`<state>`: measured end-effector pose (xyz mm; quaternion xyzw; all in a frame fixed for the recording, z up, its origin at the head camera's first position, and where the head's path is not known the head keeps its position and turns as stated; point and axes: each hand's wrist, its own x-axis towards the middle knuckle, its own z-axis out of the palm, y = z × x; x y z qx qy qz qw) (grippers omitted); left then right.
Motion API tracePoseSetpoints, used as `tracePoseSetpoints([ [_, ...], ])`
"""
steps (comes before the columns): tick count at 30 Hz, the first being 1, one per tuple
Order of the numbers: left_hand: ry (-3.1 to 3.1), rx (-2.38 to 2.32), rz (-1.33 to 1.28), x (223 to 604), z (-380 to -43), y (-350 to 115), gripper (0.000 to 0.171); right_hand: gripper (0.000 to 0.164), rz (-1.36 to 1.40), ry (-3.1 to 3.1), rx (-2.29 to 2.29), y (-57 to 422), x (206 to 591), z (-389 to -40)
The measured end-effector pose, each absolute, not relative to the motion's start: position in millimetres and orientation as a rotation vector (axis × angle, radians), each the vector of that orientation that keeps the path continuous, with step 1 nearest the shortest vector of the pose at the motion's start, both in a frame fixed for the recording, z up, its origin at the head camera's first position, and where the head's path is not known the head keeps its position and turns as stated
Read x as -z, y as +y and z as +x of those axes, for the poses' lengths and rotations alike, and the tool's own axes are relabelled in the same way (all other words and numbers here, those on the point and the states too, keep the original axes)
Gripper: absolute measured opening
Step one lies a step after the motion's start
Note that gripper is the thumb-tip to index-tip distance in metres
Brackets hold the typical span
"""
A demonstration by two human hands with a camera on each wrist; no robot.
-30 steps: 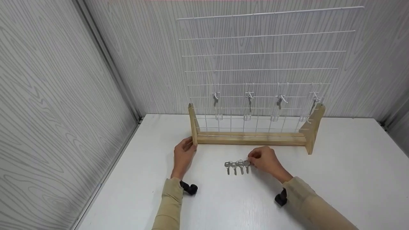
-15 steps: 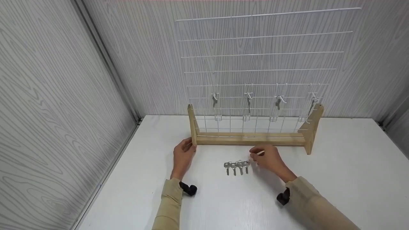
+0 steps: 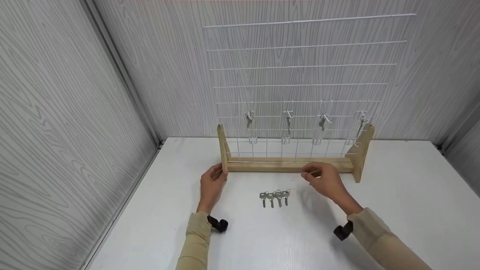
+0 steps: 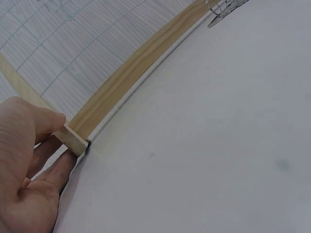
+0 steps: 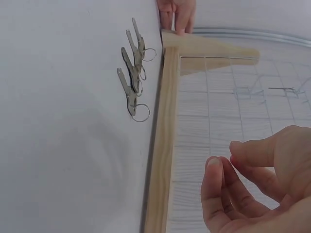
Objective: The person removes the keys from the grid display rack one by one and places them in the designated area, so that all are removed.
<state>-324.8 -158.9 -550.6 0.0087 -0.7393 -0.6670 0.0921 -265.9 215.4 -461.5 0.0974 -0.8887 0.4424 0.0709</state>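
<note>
My left hand (image 3: 212,185) grips the front foot of the left wooden end piece (image 3: 222,148) of a white wire grid rack. In the left wrist view the thumb presses on the end piece's foot (image 4: 73,141), with other fingers behind and below it. My right hand (image 3: 326,180) is raised in front of the rack's wooden crossbar (image 3: 262,167). Its fingers are loosely bent, and nothing shows between thumb and fingertips in the right wrist view. Several silver keys (image 5: 130,99), each with a ring, lie in a row on the table between my hands.
Several white hooks on the wire grid carry hanging keys, such as the leftmost key (image 3: 249,122). Lower white hooks (image 3: 285,140) sit beneath them. A wood-grain panel (image 3: 161,75) stands behind the rack, another (image 3: 56,131) at the left.
My right hand has left the rightmost key on the table and moved up and right toward the crossbar. My left hand keeps its grip on the rack, and the head view has shifted slightly.
</note>
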Motion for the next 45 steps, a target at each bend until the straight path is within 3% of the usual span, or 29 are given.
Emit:
tracePoseSetpoints([
  [27,-2.219,1.958,0.002,552.4,-321.3,-159.0,0.04,0.027,0.254,-2.452,-1.102,284.8,357.9,-246.1],
  [36,-2.211,1.963,-0.014,551.0,-323.5,-156.4,0.04,0.027,0.187,-2.359,-1.139,305.2,337.8,-252.6],
  [45,-2.214,1.95,-0.017,549.3,-323.3,-156.2,0.041,0.037,0.041,-2.326,-1.2,320.4,328.3,-256.7],
])
